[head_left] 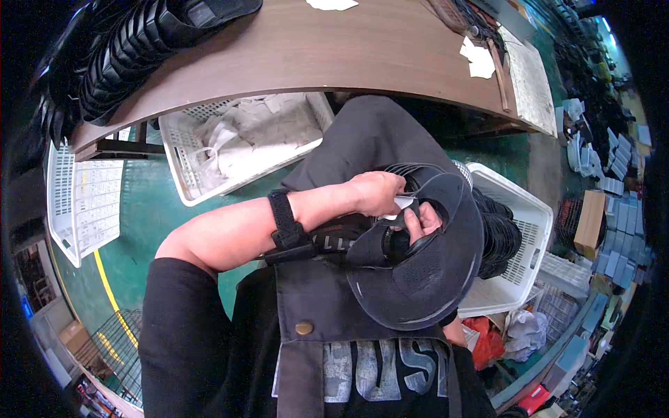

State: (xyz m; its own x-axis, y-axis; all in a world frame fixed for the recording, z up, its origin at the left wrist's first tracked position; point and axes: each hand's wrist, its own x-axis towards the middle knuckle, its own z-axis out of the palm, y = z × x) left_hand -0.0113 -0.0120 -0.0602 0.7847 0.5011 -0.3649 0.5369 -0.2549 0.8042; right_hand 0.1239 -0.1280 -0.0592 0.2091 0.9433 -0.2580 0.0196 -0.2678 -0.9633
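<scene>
Over my lap lies a black curved piece [435, 279], shaped like a visor or cap, with a wide brim, a mesh panel and pale scuffs along its edge. My left hand [380, 194] is closed at the piece's opening, pinching a small white slip [402, 203]. Inside the opening, the fingers of my right hand [424, 221] are closed on the black band of the piece. The rest of the right hand and its forearm are mostly hidden beneath the brim. Right beside it, a stack of similar black pieces [500, 240] leans into a white crate [533, 230].
A brown table [293, 49] spans the far side, bearing a row of black curved pieces [132, 59] and white paper scraps [478, 59]. Beneath it stands a white basket [188, 177] of white material. Another white crate [70, 209] is at left, and a wire rack [115, 355] near left.
</scene>
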